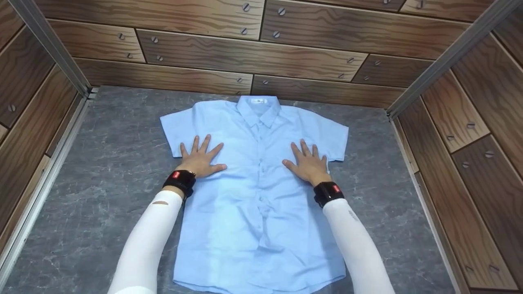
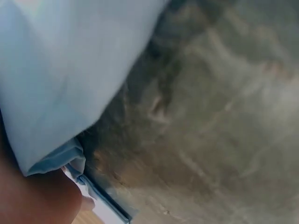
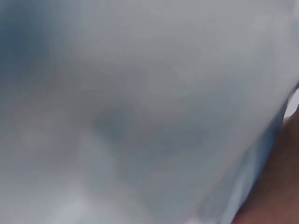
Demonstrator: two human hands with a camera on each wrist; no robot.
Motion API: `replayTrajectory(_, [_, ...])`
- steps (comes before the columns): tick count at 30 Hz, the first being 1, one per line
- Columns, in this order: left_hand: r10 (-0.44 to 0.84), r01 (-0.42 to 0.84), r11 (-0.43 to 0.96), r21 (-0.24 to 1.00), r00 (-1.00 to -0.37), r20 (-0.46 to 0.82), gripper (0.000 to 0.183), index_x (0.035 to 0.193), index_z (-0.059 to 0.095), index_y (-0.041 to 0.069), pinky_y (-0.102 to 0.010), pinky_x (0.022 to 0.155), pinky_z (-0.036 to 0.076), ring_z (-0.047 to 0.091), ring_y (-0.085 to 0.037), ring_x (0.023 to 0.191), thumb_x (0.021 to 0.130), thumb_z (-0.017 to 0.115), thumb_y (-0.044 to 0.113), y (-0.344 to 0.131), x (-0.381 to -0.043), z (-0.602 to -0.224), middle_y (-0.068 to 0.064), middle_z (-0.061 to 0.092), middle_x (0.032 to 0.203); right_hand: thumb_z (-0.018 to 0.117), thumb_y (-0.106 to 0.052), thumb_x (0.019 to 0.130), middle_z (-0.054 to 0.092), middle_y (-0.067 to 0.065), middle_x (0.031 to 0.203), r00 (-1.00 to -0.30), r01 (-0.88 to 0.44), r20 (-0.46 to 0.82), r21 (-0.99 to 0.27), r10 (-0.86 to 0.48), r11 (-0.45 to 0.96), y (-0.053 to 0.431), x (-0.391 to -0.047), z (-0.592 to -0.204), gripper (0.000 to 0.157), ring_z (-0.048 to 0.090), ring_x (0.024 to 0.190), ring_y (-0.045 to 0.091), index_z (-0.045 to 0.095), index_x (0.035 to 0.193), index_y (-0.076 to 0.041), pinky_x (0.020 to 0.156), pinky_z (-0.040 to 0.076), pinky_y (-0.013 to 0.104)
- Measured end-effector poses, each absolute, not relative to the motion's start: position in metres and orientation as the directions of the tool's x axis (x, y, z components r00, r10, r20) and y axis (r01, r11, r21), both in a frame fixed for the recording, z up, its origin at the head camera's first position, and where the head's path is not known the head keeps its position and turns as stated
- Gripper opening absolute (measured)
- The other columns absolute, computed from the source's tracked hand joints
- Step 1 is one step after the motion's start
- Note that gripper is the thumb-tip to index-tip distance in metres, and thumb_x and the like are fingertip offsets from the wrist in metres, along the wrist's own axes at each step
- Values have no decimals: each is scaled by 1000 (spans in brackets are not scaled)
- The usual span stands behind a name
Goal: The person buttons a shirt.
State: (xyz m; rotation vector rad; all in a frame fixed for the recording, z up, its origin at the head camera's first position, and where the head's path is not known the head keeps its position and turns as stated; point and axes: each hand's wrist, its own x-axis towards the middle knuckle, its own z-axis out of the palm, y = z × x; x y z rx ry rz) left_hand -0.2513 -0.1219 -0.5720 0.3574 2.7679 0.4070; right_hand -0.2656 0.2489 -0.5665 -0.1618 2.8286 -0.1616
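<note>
A light blue short-sleeved shirt (image 1: pixel 241 192) lies spread out front side up, its collar (image 1: pixel 258 112) at the far end and its hem toward me. Wrinkles run along the button placket in the lower half. My left hand (image 1: pixel 200 159) rests on the chest near the left sleeve, fingers straight and spread. On the other side of the placket my right hand (image 1: pixel 307 162) lies on the chest in the same way, fingers fanned out. The left wrist view shows the shirt's edge (image 2: pixel 70 93) beside the dark surface; the right wrist view is mostly blurred shirt fabric (image 3: pixel 140 116).
Under the shirt is a dark grey marbled surface (image 1: pixel 102 196). Wood-patterned panels (image 1: pixel 204 49) stand at the back and both sides, with metal rails (image 1: pixel 45 185) along the edges. The collar reaches close to the back panel.
</note>
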Motion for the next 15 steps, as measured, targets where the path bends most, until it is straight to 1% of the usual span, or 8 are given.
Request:
replayTrajectory(4, [277,196,937,290,-923,-269,82,155,16,35,-75,105,-7,-10,-44,147,87,42,73,-121,-254,-569,-11,-4,164,30,-74,91,0,5,164,-946,-93,-297,-129,-128,987,247,-268,-565,81,-1,148,44,9,156,-30,109,7,72])
replayTrajectory(7, [273,187,931,313,-926,-260,83,155,16,32,-75,105,-6,-10,-44,147,87,42,73,-121,-256,-569,-13,-5,163,31,-73,91,3,6,164,-949,-95,-285,-159,-138,983,248,-268,-561,82,0,147,45,12,156,-28,109,7,72])
replayTrajectory(11, [270,182,908,376,-943,-196,85,156,18,27,-74,106,-7,-10,-42,148,88,40,73,-123,-252,-567,-14,-4,163,30,-74,90,10,6,163,-960,-103,-235,-201,-150,974,252,-266,-554,81,4,147,44,20,155,-26,110,9,71])
replayTrajectory(15, [255,192,895,402,-961,-109,85,156,18,24,-72,107,-9,-9,-39,148,89,40,73,-132,-243,-563,-13,-2,163,27,-76,90,13,6,163,-972,-121,-174,-200,-157,972,261,-260,-546,82,8,148,43,22,155,-26,110,12,69])
